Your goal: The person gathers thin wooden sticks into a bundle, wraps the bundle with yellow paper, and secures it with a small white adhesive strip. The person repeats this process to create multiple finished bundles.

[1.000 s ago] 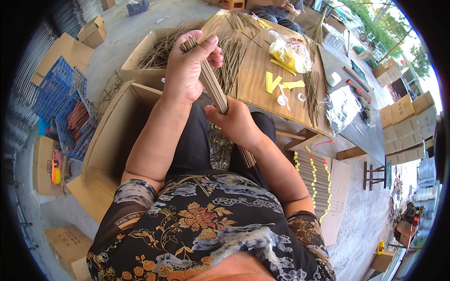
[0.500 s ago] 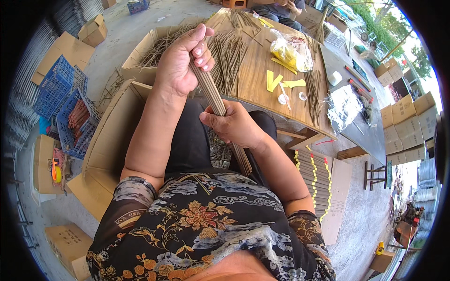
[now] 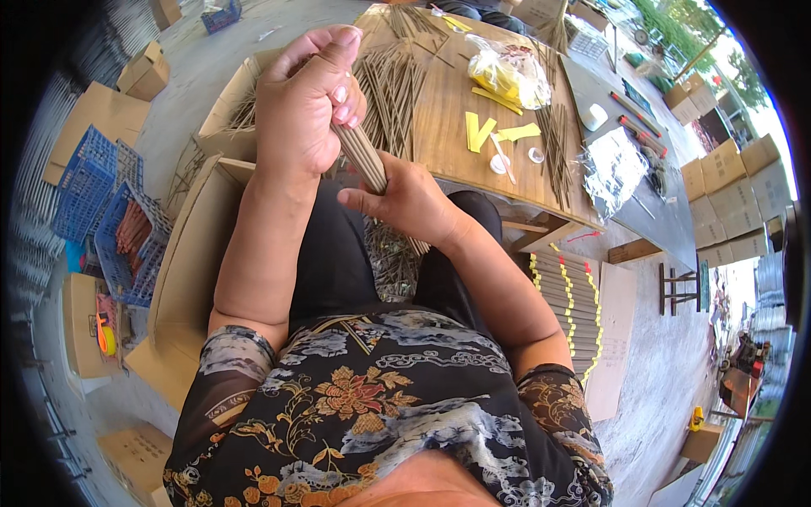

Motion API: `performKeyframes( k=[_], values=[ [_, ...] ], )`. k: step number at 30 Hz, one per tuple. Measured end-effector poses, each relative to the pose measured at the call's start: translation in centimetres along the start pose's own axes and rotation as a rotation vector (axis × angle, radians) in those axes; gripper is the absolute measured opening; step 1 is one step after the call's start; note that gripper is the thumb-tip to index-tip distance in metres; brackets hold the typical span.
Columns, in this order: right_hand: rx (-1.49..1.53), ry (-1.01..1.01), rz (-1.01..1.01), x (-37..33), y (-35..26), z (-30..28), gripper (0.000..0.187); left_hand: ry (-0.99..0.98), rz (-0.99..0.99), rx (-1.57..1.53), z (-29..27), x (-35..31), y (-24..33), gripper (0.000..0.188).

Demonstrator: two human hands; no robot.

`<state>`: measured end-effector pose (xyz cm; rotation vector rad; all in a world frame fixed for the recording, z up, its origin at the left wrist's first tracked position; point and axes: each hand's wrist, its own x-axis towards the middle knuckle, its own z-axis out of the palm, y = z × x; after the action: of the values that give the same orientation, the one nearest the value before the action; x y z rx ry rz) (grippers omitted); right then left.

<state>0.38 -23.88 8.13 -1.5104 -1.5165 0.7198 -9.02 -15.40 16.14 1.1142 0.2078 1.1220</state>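
From the head view, the bundle of sticks (image 3: 365,160) ran slantwise above the lap, just short of the bench (image 3: 448,127). The left hand (image 3: 306,101) was clamped around its upper, far end; the right hand (image 3: 405,203) closed on it lower, nearer the body.

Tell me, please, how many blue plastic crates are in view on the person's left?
3, perhaps more past the rim. One crate with reddish sticks lies beside the open cardboard box; an empty one is just beyond it; a third sits at the top edge.
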Motion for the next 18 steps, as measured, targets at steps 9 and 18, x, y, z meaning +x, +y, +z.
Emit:
performKeyframes(
  k=[9, 18],
  values=[
    [0.276, 0.309, -0.152, 3.5, 0.5, -3.8, 0.027, -0.119, 0.045, 0.105, 4.7, 3.7, -2.3, 0.020],
    [0.312, 0.418, -0.164, 7.8, 6.4, -10.0, 0.019, -0.294, 0.073, 0.180, 8.4, 10.7, -8.1, 0.030]
  ],
)
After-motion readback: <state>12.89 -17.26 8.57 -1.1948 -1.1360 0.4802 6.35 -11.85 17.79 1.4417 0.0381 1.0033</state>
